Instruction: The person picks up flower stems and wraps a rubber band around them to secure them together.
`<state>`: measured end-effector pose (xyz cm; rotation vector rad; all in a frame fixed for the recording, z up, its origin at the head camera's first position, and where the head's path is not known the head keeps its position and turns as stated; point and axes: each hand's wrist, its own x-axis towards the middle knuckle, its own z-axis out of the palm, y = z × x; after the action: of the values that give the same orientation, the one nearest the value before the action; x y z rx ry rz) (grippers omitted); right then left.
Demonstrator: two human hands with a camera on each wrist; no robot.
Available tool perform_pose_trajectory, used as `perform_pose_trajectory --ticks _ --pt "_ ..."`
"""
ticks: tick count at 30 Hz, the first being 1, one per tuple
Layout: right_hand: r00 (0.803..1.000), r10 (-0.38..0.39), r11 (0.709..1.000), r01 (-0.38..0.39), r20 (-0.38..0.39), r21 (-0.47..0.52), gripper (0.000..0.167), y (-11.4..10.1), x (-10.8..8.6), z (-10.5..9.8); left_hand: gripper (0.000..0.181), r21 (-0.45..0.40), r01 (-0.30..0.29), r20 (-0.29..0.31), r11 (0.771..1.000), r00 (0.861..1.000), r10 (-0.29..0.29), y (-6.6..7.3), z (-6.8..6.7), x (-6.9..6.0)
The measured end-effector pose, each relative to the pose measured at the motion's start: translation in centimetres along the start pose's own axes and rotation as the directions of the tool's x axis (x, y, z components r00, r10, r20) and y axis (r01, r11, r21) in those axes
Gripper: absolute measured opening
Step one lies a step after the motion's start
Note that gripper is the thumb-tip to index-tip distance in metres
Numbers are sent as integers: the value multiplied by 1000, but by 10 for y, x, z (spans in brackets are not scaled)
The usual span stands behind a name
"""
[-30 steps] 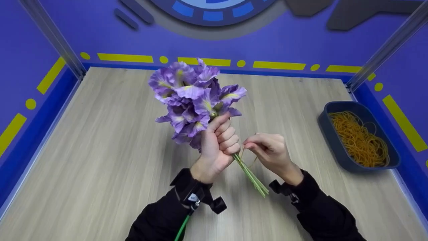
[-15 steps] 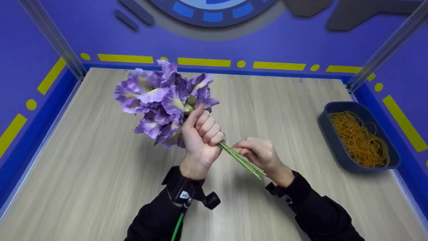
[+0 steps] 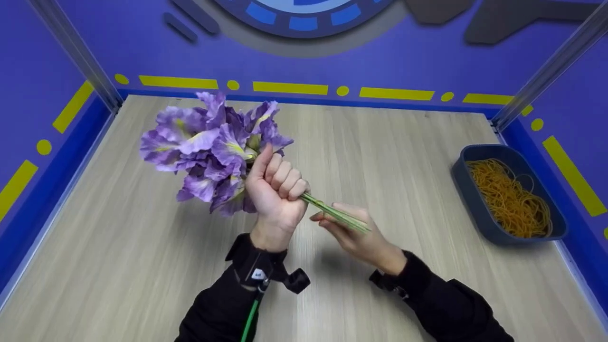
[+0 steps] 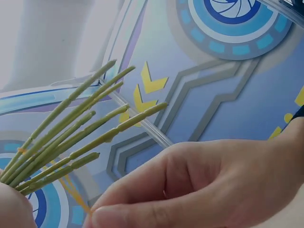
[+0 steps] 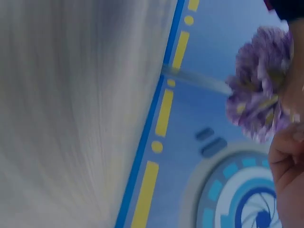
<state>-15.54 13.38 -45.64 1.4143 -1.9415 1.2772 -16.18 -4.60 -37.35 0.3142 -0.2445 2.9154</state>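
Observation:
My left hand is curled round the stems of a bunch of purple flowers, blooms tilted up to the left. The green stems stick out below the fist toward the lower right. In the left wrist view a thin orange rubber band runs round the stems and stretches to the thumb and finger of my right hand, which pinch it. The head view has the right hand beside and behind the stem ends. Purple blooms show in the right wrist view.
A dark blue-grey bin holding many orange rubber bands stands at the right of the wooden table. Blue walls with yellow marks and metal corner posts enclose the table. A green cable runs along the left sleeve.
The left hand and flowers have moved left, and the stems lie flatter. My right hand has followed leftward and passed from above the stems to behind and below them.

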Motion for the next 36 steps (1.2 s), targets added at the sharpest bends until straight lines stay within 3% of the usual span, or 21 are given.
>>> perform_pose_trajectory --ticks 6,11,14,18,21,24,26,28,31,36 --pt "998 59 998 -58 12 -30 15 -24 -1 16 49 46 -76 20 996 997 75 6 -3 3" --pt "992 111 993 -113 57 30 11 -44 7 3 48 64 -121 78 991 990 116 11 -5 3" --pt "988 124 991 -127 97 29 11 -57 10 -6 49 126 -147 128 981 983 131 9 -7 4" --pt "989 95 995 -93 111 -22 8 -71 14 -17 54 310 -169 219 936 970 102 5 -11 5" --pt "995 63 998 -62 82 -22 9 -73 17 -26 56 480 -176 278 860 960 42 3 -12 4" --pt "998 42 999 -41 50 -28 11 -70 21 -37 57 598 -143 296 788 954 -52 0 -11 2" --pt "999 38 998 -36 34 -58 14 -68 23 -44 58 638 -102 283 763 953 -109 -2 -9 1" --pt "999 32 992 -30 14 -120 17 -66 24 -50 60 648 -32 250 761 953 -173 -3 -7 0" --pt "1000 24 980 -27 -17 -199 19 -62 25 -58 60 626 73 191 776 951 -244 -5 -5 -1" --pt "997 7 957 -30 -79 -290 20 -51 27 -66 56 572 205 71 794 952 -297 -11 -2 -5"
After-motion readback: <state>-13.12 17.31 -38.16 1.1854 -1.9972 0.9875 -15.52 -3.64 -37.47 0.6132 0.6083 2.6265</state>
